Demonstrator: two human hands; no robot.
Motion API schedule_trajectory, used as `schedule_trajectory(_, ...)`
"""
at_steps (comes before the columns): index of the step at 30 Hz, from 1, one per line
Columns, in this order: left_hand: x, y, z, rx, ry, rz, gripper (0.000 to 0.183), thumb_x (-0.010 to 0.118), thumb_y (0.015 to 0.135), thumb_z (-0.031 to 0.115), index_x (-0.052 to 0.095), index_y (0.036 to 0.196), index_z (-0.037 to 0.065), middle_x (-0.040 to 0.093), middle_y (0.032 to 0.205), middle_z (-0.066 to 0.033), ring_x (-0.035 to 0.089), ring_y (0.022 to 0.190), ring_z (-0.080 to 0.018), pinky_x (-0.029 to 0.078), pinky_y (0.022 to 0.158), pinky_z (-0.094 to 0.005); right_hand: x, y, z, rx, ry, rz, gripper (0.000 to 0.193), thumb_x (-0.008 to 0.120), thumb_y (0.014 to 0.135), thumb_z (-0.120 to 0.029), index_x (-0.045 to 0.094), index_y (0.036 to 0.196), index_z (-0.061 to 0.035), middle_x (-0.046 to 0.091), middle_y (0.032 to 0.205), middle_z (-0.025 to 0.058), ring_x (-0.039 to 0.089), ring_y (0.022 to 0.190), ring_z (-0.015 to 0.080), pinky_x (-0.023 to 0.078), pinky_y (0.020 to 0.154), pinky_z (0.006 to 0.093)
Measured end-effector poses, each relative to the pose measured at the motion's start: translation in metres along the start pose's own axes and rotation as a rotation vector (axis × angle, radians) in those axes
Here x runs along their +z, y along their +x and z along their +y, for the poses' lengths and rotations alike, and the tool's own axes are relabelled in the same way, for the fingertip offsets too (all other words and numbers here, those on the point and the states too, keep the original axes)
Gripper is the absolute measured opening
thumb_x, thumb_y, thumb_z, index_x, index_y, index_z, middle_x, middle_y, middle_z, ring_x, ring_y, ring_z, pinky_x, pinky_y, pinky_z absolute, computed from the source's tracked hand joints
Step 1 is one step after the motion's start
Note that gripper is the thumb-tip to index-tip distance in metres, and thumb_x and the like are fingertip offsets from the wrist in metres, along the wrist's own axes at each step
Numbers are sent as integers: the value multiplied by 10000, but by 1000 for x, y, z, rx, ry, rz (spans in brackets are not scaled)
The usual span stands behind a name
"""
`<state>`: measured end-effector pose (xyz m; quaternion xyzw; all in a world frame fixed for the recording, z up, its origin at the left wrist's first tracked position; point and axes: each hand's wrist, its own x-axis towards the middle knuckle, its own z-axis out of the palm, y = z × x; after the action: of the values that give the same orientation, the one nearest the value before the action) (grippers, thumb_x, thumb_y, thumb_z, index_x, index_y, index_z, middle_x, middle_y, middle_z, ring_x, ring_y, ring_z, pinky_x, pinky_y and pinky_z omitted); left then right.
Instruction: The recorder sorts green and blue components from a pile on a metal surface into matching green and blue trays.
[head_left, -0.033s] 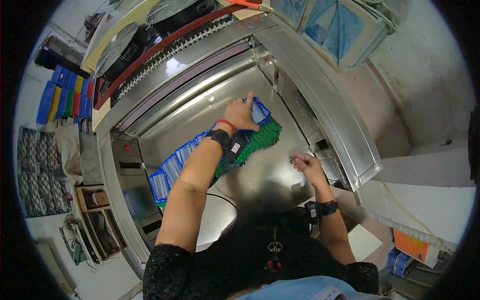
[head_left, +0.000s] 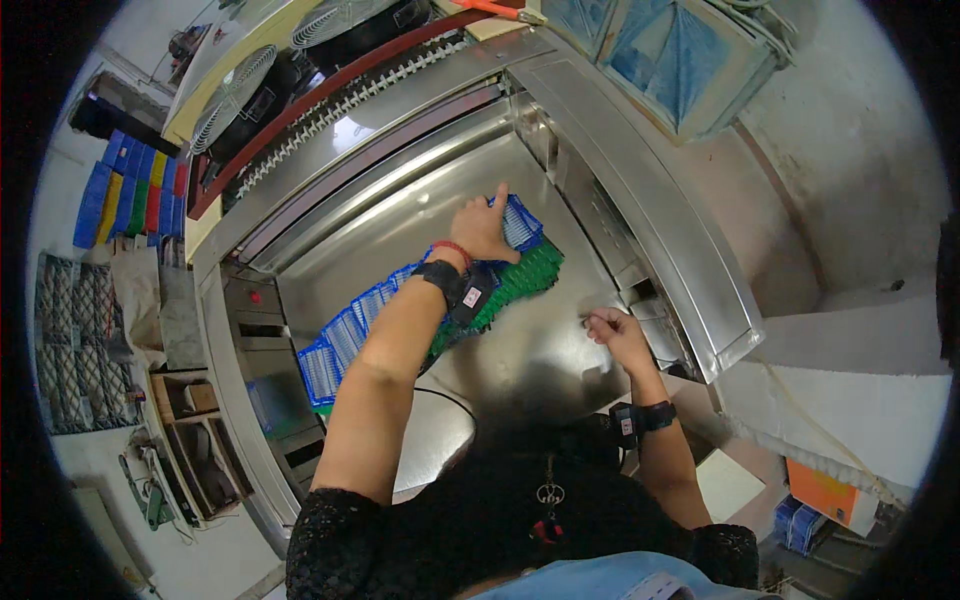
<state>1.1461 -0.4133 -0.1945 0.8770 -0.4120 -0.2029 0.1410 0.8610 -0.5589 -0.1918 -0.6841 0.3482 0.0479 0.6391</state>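
Head view. My two hands over a shiny metal table (head_left: 410, 215). A row of blue-edged, pale-ribbed pieces (head_left: 345, 338) runs slantwise across the metal, from the near left towards the far right, its middle partly covered by my left forearm. Along the row's right-hand side lies a band of green pieces (head_left: 527, 277); a trace of green also shows at the near left end. Whether the green passes beneath the blue I cannot tell.

My left hand (head_left: 478, 230) is open over the far end of the row, palm down, with forefinger and thumb spread apart. My right hand (head_left: 617, 333) is apart from the row, above the table's right side, its fingers curled; whether they pinch something small I cannot tell.

Progress, as judged from this layout: the blue pieces are already set out in a fairly orderly line, while the green edge looks more ragged. Bare metal remains on both sides of the row. Nothing here settles how much work is left.
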Motion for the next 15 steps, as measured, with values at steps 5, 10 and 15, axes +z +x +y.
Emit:
schedule_trajectory(5,4,-7,-2,39,-104,119,1218,800,460,398,131,1415,44,509,1066,-273,520,1013,-415,444,884,-420,2,2,2,-11,8,9,239,605,870,-167,611,1017,20,643,841,48,582,691,87,472,619,205)
schedule_trajectory(10,-7,-14,-1,90,-459,285,1174,782,518,279,68,1414,22,436,1210,-287,447,1133,-428,373,980,-410,2,4,8,-67,-19,25,190,597,873,-156,618,981,-1,646,804,54,608,681,117,473,588,230)
schedule_trajectory(15,-30,-22,3,235,-709,544,1167,775,516,238,64,1413,14,361,1313,-276,370,1230,-398,301,1043,-385,-2,2,15,-59,-36,50,209,589,876,-154,615,1002,10,650,812,64,609,688,121,473,593,233)
